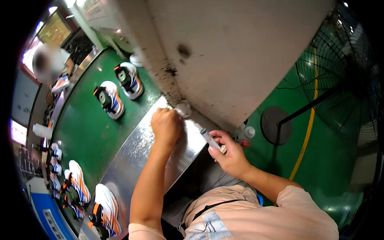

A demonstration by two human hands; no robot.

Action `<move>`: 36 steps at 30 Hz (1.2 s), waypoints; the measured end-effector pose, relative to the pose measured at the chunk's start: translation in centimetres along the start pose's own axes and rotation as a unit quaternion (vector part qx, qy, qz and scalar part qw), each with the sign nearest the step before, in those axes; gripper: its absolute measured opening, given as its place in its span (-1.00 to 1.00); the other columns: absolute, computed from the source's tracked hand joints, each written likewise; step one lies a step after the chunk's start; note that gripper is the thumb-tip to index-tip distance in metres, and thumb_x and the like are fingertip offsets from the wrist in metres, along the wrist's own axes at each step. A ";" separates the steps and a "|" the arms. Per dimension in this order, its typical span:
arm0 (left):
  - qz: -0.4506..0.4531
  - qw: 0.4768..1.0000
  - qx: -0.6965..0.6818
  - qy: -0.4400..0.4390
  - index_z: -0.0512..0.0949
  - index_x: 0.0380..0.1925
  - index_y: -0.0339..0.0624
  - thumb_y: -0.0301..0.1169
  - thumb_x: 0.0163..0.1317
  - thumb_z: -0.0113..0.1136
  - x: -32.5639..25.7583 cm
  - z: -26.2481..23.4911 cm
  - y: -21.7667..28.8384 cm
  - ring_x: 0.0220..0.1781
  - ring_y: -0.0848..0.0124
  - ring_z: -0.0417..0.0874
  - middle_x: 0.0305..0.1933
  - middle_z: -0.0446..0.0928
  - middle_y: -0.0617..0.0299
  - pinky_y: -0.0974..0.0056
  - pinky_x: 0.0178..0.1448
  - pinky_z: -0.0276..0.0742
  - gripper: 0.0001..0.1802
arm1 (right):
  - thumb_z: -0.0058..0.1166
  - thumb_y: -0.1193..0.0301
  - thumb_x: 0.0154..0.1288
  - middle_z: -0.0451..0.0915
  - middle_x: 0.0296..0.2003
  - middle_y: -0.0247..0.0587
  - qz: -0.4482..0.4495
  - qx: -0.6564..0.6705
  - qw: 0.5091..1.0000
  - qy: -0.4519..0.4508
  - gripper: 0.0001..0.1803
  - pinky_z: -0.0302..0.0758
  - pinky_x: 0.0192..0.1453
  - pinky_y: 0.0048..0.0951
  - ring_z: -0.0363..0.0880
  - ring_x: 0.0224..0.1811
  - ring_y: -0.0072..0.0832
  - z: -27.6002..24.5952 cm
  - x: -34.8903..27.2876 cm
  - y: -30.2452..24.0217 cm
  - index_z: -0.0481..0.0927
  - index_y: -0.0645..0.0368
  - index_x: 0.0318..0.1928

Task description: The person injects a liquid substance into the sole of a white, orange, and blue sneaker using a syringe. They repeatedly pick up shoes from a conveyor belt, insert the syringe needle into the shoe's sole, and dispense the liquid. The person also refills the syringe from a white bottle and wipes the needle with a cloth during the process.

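- The left hand (166,126) rests on the shiny metal desk (136,160), fingers clenched around a small pale object (183,108) at the foot of the big grey machine (224,52); what the object is cannot be told.
- The right hand (230,154) is just right of the desk edge, fingers grasping a thin syringe-like tool (208,138) whose tip points up-left toward the pale object.
- A small bottle with a white cap (249,132) stands just right of the tool, by the machine's base.
- Sneakers (110,99) lie on the green belt (84,132) left of the desk.
- A fan (340,76) stands on the green floor, well right of the desk.
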State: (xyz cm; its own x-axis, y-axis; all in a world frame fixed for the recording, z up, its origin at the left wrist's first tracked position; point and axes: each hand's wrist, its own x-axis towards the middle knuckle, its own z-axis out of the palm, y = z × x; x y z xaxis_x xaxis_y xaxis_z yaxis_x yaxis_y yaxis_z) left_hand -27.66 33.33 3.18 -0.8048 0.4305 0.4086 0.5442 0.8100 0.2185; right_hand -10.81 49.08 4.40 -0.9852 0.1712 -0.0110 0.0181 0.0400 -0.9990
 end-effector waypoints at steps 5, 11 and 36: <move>-0.263 0.911 -0.319 -0.013 0.70 -0.30 -0.28 -0.42 0.17 0.29 -3.5 -4.7 1.2 -0.35 0.50 0.59 -0.39 0.66 0.24 0.38 -0.23 0.43 -0.83 | 0.06 0.38 0.39 0.56 -0.45 -0.20 -0.095 -0.059 0.994 0.016 -0.74 0.48 -0.29 -0.46 0.54 -0.43 -0.45 -0.2 1.6 0.0 0.49 0.18 0.03; -0.262 0.775 -0.575 0.006 0.63 -0.20 -0.43 -0.40 0.38 0.09 -7.1 -4.7 2.1 -0.22 0.47 0.63 -0.26 0.66 0.15 0.34 -0.09 0.51 -0.74 | 0.03 0.29 0.38 0.63 -0.38 -0.06 -0.102 -0.098 0.990 -0.019 -0.74 0.51 -0.27 -0.30 0.62 -0.37 -0.17 2.7 3.8 0.5 0.54 0.17 -0.04; -0.051 0.998 -0.022 -0.012 0.58 -0.07 -0.34 -0.37 0.35 0.14 -0.7 -2.4 0.0 -0.20 0.11 0.64 0.01 0.57 0.00 0.24 -0.11 0.55 -0.73 | 0.24 0.12 0.15 0.57 -0.39 -0.15 0.006 -0.348 0.929 -0.126 -0.64 0.50 -0.18 -0.14 0.56 -0.23 -0.12 -11.1 -3.9 7.8 0.57 0.00 -0.10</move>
State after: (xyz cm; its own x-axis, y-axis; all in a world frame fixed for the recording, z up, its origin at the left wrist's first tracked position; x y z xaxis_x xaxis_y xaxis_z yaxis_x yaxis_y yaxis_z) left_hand -26.51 32.03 5.03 -0.8619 0.3560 0.3611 0.4681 0.8323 0.2970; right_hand -4.88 59.66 -2.88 -0.9912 -0.0570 -0.1195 0.0489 0.6811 -0.7305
